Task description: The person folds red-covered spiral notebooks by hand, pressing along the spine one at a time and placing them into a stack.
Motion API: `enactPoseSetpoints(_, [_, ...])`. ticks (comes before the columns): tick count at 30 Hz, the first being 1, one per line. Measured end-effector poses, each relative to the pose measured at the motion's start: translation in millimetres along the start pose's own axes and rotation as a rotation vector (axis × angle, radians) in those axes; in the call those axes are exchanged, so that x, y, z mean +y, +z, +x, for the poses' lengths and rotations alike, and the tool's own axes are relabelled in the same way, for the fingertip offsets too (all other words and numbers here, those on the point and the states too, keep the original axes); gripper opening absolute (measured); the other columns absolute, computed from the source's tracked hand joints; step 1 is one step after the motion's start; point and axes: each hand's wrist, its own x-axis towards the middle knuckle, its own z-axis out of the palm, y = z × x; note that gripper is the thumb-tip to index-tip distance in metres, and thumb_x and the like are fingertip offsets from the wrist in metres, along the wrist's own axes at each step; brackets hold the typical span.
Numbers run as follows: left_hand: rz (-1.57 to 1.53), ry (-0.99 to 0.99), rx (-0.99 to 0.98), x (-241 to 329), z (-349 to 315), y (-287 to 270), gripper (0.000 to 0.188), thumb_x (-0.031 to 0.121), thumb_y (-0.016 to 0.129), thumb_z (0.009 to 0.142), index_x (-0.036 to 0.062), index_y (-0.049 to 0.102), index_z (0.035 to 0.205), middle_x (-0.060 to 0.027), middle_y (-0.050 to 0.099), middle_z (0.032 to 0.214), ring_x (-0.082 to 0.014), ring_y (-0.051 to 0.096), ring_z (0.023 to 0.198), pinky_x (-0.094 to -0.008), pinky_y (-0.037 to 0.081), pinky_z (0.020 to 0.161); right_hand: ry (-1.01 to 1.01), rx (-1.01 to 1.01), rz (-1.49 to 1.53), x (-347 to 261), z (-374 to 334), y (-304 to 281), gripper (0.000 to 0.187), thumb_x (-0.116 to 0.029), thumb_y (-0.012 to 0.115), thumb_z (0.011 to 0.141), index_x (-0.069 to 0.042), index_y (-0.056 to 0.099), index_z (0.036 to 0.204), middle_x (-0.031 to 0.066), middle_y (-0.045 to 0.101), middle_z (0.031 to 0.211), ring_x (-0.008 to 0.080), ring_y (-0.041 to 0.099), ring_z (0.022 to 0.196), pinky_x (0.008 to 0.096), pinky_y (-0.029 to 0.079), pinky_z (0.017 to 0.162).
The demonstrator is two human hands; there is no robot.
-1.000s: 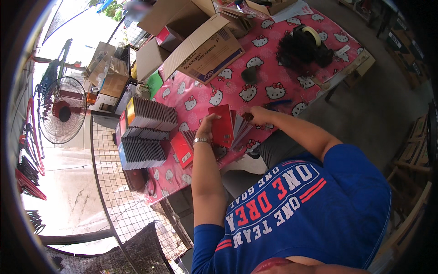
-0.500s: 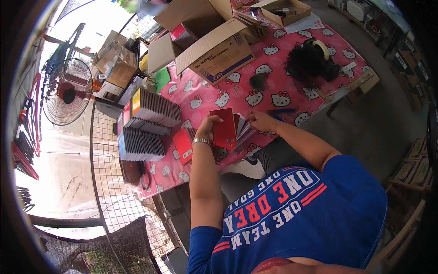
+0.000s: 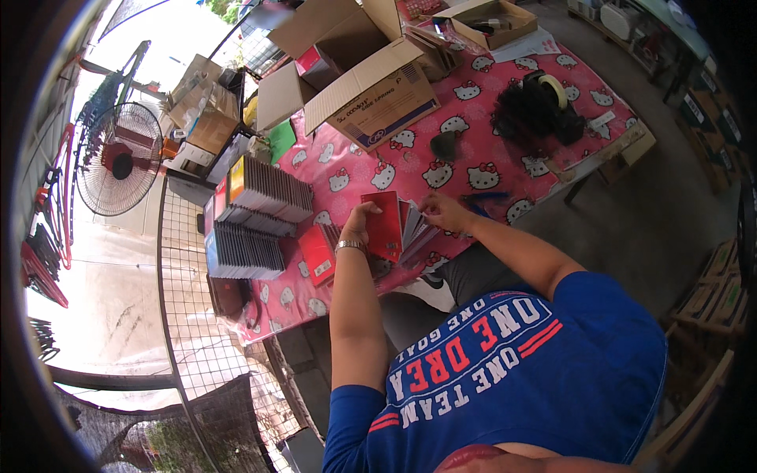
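Holding a red booklet (image 3: 384,226) up off the pink table (image 3: 505,150), both hands on it.

We see our left hand (image 3: 356,229) closed around the booklet's left edge, gripping it near upright, long axis running away from us toward the cardboard box (image 3: 377,96). Our right hand (image 3: 443,211) sits just right of it, fingers pinched on the fanned grey pages (image 3: 415,230) that spread out from the booklet's right side; we cannot tell if it grips one sheet or several. So the pages lie between the two hands, and the right hand is the nearer one to them. A second red booklet (image 3: 318,254) lies flat on the table just left of our left wrist, beside two rows of stacked booklets (image 3: 254,227).
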Motion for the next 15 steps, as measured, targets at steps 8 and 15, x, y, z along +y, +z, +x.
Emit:
enactPoseSetpoints(8, [0.004,-0.014,0.020,-1,-1,-2,0.017,0.019,0.061,0.069,0.0089,0.063,0.083,-0.0082,0.070,0.082,-0.0264,0.067,0.073,-0.0428,0.056,0.075,0.056,0.216,-0.546,-38,6,-3,0.033,-0.027,0.074,0.074,-0.017,0.069,0.105,0.0123,0.054,0.114,0.0347,0.046,0.119,0.0589,0.034,0.097])
enactPoseSetpoints(15, [-0.022,0.020,-0.007,5,-33,-12,0.017,0.022,0.062,0.070,0.0091,0.064,0.081,-0.0076,0.068,0.082,-0.0245,0.065,0.075,-0.0389,0.054,0.075,0.075,-0.174,-0.455,-34,24,20,0.031,-0.029,0.061,0.084,-0.022,0.068,0.114,0.0098,0.054,0.125,0.0326,0.044,0.122,0.0616,0.033,0.097])
